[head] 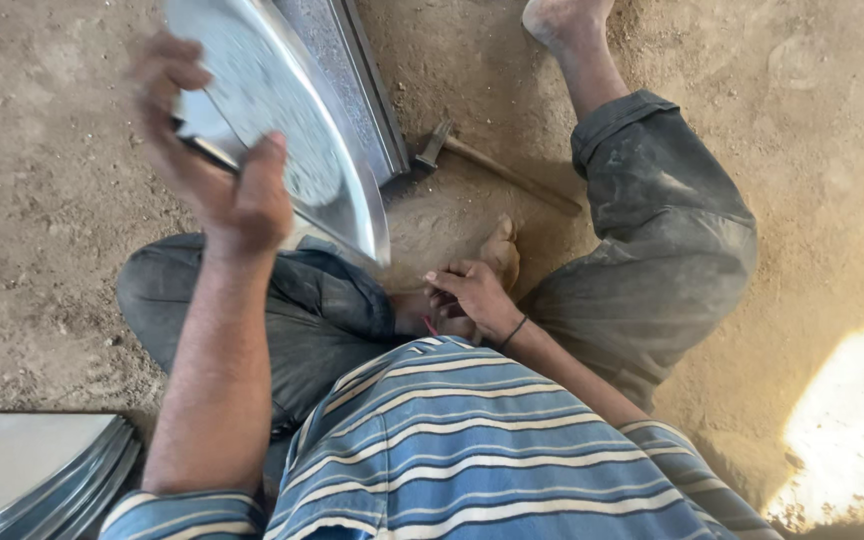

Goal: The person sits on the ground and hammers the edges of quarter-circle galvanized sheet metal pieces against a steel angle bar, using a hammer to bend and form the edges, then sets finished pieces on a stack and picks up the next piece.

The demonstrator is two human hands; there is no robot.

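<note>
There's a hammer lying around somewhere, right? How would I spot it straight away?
Start from the big shiny metal disc that the left hand holds up over the dirt floor. Just to its right, past the flat metal sheet, the hammer lies on the ground near the bent knee. It is the only thing there with a thin wooden handle and a small dark head.

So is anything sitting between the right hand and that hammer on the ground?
Nothing visible blocks it. The right hand rests near the person's foot, and only bare dirt lies between it and the hammer. The left hand grips the round metal plate off to the side, clear of that path.
</note>
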